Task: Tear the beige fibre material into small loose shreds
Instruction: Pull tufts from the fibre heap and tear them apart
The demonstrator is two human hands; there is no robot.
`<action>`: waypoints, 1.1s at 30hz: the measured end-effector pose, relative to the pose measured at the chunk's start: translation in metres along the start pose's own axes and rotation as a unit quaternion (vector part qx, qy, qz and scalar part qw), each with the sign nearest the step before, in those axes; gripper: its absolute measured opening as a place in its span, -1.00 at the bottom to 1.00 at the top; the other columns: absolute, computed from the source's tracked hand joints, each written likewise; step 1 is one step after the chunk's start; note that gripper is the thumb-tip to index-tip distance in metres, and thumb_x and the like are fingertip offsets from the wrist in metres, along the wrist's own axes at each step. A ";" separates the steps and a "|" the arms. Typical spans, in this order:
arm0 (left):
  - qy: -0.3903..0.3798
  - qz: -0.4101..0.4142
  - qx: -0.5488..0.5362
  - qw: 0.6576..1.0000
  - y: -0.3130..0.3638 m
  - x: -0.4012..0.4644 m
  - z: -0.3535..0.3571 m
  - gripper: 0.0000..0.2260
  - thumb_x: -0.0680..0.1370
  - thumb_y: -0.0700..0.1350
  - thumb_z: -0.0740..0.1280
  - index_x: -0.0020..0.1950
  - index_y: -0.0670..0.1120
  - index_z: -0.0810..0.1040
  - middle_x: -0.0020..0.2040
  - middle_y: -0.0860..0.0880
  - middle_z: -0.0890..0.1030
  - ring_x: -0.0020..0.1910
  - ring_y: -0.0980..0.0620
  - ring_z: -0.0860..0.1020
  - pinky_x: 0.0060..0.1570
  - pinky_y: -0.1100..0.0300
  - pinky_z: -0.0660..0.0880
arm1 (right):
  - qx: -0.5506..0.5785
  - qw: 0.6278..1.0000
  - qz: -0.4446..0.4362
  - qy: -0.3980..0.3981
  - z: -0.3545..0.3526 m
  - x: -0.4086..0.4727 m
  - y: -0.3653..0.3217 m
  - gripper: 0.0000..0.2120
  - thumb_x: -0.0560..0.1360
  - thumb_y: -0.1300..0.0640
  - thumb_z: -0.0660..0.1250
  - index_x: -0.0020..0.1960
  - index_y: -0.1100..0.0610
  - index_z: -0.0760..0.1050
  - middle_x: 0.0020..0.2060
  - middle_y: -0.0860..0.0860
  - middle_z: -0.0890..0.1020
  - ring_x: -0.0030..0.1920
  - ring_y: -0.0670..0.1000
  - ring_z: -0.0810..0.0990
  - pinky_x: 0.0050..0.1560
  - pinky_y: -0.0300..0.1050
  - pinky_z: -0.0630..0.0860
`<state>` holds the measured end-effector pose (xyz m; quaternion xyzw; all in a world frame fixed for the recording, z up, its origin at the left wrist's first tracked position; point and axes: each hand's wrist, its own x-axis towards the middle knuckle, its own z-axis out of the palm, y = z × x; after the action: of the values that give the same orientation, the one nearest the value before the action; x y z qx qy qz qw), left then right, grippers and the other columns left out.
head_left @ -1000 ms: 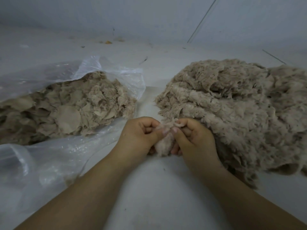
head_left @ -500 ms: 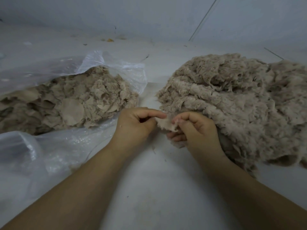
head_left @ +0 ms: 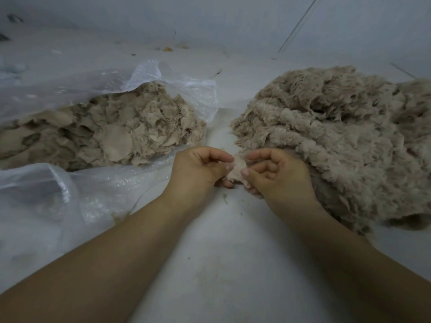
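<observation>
Beige fibre piece [head_left: 237,167], which we pinch between our left hand [head_left: 198,169] and right hand [head_left: 279,176], now spreads flatter than before, above the white floor [head_left: 221,252] between 2 heaps.

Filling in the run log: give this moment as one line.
left hand pinches fibre piece | right hand pinches same piece | bag left | loose pile right

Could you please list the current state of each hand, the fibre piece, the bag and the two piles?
Left hand: pinching the fibre piece.
Right hand: pinching the same piece.
Fibre piece: held between both hands, above the floor.
Plastic bag: open, lying sideways.
Flat pieces: heaped inside the bag.
Shredded pile: loose on the floor.
</observation>
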<state>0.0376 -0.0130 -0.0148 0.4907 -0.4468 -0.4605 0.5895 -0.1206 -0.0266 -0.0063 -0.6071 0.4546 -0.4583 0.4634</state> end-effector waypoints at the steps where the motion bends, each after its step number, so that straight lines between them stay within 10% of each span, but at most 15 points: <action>1: 0.007 0.002 -0.001 1.000 -0.001 0.001 -0.001 -0.73 0.45 -0.40 0.42 -0.29 -0.04 0.70 -0.33 -0.13 0.66 -0.43 -0.06 0.59 -0.38 0.17 0.58 | 0.007 1.000 0.010 -0.002 -0.001 0.000 -0.001 -0.82 0.45 0.33 0.44 -0.07 0.09 0.54 -0.44 -0.01 0.60 -0.47 -0.07 0.59 -0.48 -0.28 0.48; 24: -0.010 0.018 -0.046 0.999 0.003 0.006 -0.004 -0.62 0.43 -0.51 0.31 -0.18 -0.04 0.70 -0.22 -0.20 0.64 -0.47 0.01 0.52 -0.48 0.24 0.45 | 0.085 0.976 0.095 -0.179 -0.036 0.016 -0.001 -0.70 0.58 0.39 0.17 -0.12 0.16 0.63 -0.43 -0.03 0.58 -0.48 -0.15 0.50 -0.51 -0.37 0.41; 28: 0.033 0.004 -0.025 0.999 0.005 0.008 -0.008 -0.65 0.30 -0.39 0.25 -0.18 -0.02 0.71 -0.39 -0.14 0.53 -0.49 0.00 0.39 -0.49 0.23 0.32 | 0.085 0.914 0.143 -0.370 -0.052 0.013 -0.011 -0.68 0.41 0.39 0.20 -0.10 0.17 0.71 -0.17 0.13 0.72 -0.16 0.02 0.70 -0.18 -0.24 0.61; 33: 0.049 0.038 0.065 0.996 0.003 0.007 -0.007 -0.68 0.43 -0.36 0.29 -0.23 0.03 0.70 -0.40 -0.11 0.60 -0.50 0.04 0.48 -0.52 0.25 0.37 | 0.199 0.908 0.189 -0.316 -0.054 0.019 -0.007 -0.78 0.47 0.30 0.24 -0.13 0.22 0.67 -0.18 0.25 0.68 -0.06 0.20 0.69 -0.03 0.04 0.63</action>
<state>0.0461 -0.0184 -0.0123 0.5324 -0.4645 -0.3830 0.5950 -0.1690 -0.0518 0.0116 -0.5179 0.2901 -0.2270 0.7720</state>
